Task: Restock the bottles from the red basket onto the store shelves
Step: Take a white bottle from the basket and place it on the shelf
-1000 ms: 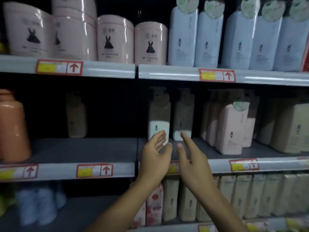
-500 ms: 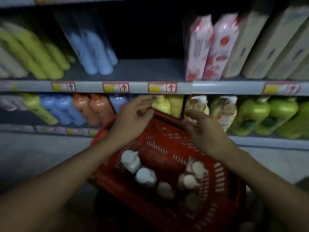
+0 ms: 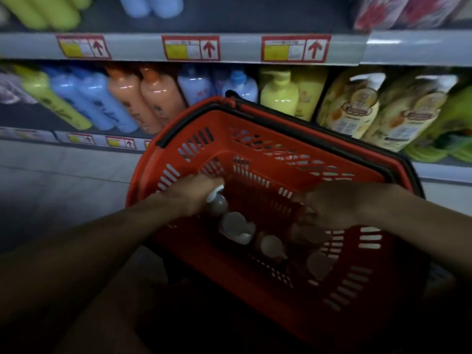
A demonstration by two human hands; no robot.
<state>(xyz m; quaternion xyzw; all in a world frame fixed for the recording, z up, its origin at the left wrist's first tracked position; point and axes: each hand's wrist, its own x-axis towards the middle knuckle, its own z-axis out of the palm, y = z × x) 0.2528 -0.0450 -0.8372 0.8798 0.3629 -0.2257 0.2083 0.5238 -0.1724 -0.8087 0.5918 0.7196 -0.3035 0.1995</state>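
Below stocked shelves [image 3: 184,48], hands reach into red basket [image 3: 258,159].

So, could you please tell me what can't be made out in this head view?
- Right hand: blurred and dark, so any grip is unclear.
- Left hand: its fingers curl at a pump bottle, contact smeared.
- Bottle count in the red basket: dim, partly under hands.
- Shelf labels: text too blurred.
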